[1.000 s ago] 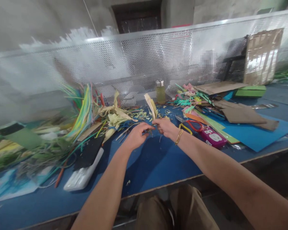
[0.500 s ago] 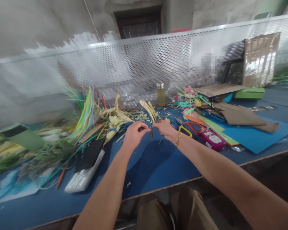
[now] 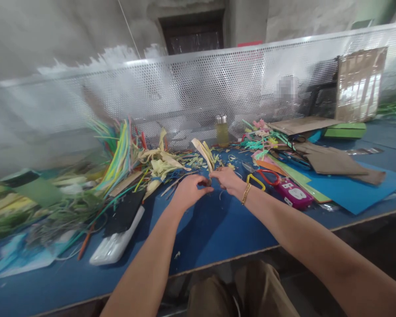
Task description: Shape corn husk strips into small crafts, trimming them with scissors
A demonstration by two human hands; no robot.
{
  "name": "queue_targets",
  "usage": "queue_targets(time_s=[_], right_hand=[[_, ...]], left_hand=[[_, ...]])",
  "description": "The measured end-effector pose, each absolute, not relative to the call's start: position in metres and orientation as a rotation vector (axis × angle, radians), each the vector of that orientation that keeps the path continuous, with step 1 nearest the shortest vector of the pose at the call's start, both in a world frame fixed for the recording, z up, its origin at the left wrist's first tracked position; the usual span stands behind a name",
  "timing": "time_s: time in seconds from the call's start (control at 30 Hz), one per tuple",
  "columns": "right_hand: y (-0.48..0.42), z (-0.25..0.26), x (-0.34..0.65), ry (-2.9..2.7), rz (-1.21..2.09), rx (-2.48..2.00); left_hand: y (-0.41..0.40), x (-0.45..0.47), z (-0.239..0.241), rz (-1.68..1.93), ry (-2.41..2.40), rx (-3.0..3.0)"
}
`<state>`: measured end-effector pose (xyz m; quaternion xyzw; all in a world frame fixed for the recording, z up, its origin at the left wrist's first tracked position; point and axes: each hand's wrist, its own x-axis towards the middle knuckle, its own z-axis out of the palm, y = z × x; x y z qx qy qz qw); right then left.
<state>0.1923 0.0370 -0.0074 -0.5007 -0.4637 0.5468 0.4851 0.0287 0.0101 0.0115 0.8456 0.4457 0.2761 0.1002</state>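
Observation:
My right hand [image 3: 227,179] is closed around a bundle of pale, dried leaf-like strips [image 3: 203,153], which stands up from the fingers and leans left. My left hand [image 3: 193,191] is against the bundle's lower end, its thumb and fingers bent together. Whatever those fingers pinch is hidden behind them. Right of my right hand lie scissors with red and yellow handles [image 3: 267,177], beside a purple box [image 3: 294,193] with a white figure. Crumpled pale strips [image 3: 163,166] are heaped beyond my left hand.
Coloured stems [image 3: 119,149] stand at left, near a white packet [image 3: 117,242] under a black sheet. A lidded jar [image 3: 222,132] stands by the perforated metal screen [image 3: 191,94]. Brown cardboard [image 3: 333,160] and blue sheets [image 3: 359,193] cover the right. Scraps litter the blue table [image 3: 224,229].
My left hand has moved right and slightly down, closing in on the bundle's lower end and covering the stems that showed there. My right hand keeps its hold almost in place.

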Motion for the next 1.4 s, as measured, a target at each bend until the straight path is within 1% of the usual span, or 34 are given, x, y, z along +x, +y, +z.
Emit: queue_targets(time_s=[0.07,0.17,0.37,0.47,0.67,0.87,1.0,1.1,1.23,1.3,1.37,1.4], right_hand=[[0.036,-0.006,0.192,-1.116,1.303,-1.241],[0.036,-0.006,0.193,-1.150,1.275,-1.255],[0.037,-0.009,0.192,-1.247,1.276,-1.236],[0.035,-0.010,0.191,-1.283,1.323,-1.206],[0.034,-0.010,0.191,-1.267,1.494,-1.249],[0.031,-0.007,0.189,-1.350,1.674,-1.332],[0.029,-0.004,0.191,-1.471,1.699,-1.367],[0.029,-0.005,0.196,-1.724,1.560,-1.348],[0.031,-0.004,0.202,-2.161,1.023,-1.340],[0.031,0.001,0.204,-2.274,0.834,-1.406],[0.029,0.009,0.208,-2.334,0.798,-1.420],[0.028,0.013,0.211,-2.346,0.842,-1.369]], left_hand=[[0.012,0.026,0.009,0.763,1.343,2.523],[0.016,0.022,0.008,0.790,1.382,2.493],[0.016,0.025,0.009,1.079,1.223,2.140],[0.015,0.029,0.007,1.037,1.128,1.980],[0.013,0.027,0.007,1.018,1.100,1.885],[0.018,0.029,0.003,0.975,1.086,1.844],[0.021,0.026,-0.001,0.928,1.137,1.888],[0.021,0.023,-0.002,0.839,1.164,1.901],[0.023,0.023,-0.007,0.750,1.212,1.925],[0.025,0.024,-0.010,0.716,1.248,1.975],[0.027,0.024,-0.013,0.709,1.300,2.023],[0.028,0.024,-0.013,0.710,1.322,2.038]])
